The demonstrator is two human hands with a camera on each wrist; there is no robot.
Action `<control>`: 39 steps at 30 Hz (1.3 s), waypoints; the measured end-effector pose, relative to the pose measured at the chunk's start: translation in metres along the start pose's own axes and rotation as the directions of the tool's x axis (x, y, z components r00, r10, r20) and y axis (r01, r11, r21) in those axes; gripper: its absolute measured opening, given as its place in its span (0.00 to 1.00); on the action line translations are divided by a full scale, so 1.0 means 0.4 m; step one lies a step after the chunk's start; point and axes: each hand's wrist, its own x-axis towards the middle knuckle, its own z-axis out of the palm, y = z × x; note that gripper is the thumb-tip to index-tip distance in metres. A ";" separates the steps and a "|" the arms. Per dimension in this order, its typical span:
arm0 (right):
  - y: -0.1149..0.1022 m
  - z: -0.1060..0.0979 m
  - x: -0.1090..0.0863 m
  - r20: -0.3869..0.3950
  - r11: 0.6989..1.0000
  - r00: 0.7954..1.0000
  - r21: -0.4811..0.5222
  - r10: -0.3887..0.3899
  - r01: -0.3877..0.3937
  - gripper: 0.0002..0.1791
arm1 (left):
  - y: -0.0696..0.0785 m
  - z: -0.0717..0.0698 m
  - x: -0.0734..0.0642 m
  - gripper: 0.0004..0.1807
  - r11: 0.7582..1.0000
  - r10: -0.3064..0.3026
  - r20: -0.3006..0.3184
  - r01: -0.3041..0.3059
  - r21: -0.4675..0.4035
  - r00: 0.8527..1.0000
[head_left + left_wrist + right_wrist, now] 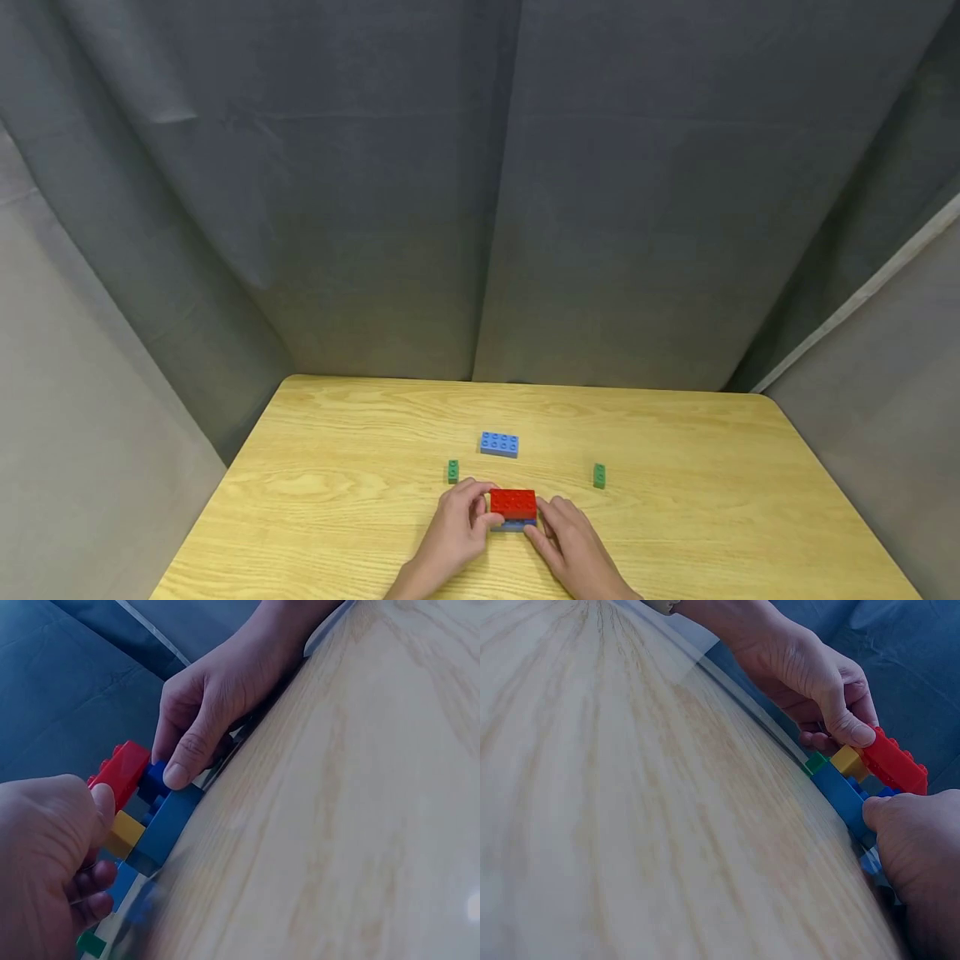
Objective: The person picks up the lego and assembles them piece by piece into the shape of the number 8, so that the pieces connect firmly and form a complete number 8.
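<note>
At the near middle of the table, my left hand point(459, 518) pinches a red building brick point(513, 502) by its left end. Under that brick lies a larger light blue brick point(166, 825), low on the tabletop. Between them stand a yellow brick point(125, 835) on the left and a dark blue brick point(152, 780) on the right. A gap shows beneath part of the red brick in the right wrist view. My right hand point(573, 546) grips the right end of the light blue brick, its thumb along the near side.
A loose blue brick point(499, 444) lies beyond the hands. One small green brick point(453, 472) is just past the left hand, and another green brick point(599, 476) sits farther right. Grey curtains point(375, 208) surround the wooden table point(712, 517).
</note>
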 end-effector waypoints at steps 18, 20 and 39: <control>0.000 0.003 0.001 -0.027 1.000 0.999 -0.009 -0.024 0.023 0.16 | 0.007 0.000 0.000 0.20 0.997 -0.005 0.008 0.004 0.080 1.000; 0.000 0.004 0.001 -0.034 1.000 0.999 -0.008 -0.027 0.027 0.17 | 0.007 0.001 0.000 0.20 0.996 -0.005 0.009 0.004 0.089 1.000; -0.016 -0.008 0.001 -0.089 0.967 0.995 0.255 0.040 -0.016 0.23 | 0.012 0.000 -0.001 0.20 0.995 -0.050 0.031 0.048 0.082 0.998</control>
